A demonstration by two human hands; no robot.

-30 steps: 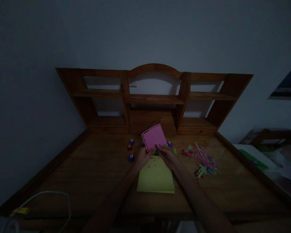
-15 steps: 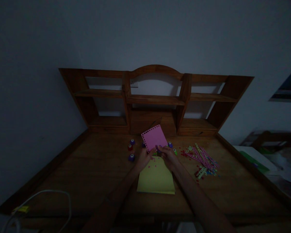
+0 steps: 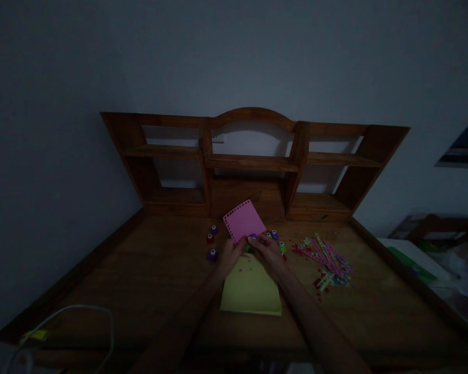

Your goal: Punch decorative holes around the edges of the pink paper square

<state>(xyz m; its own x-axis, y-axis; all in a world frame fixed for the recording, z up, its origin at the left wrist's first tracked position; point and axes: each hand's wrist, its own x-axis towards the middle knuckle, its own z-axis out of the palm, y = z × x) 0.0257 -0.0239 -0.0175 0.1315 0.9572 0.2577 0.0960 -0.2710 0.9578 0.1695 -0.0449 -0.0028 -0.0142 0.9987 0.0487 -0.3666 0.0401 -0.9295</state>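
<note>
Here's the pink sheet (image 3: 244, 222), holes along two edges, reaching out just beyond the fingertips! The left hand (image 3: 229, 254) pinches its near corner; the right hand (image 3: 269, 250) has fingers clamped on a small purple piece (image 3: 252, 237). Yellow paper (image 3: 251, 293) lies nearer than the fingers.

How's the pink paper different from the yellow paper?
The pink paper is held up at a slant by the left hand, while the yellow paper lies flat on the desk. The pink paper has a row of punched holes along two edges; the yellow paper shows none where it can be seen. Small pink bits lie on the yellow paper, but none show on the pink paper. Both have straight edges.
</note>
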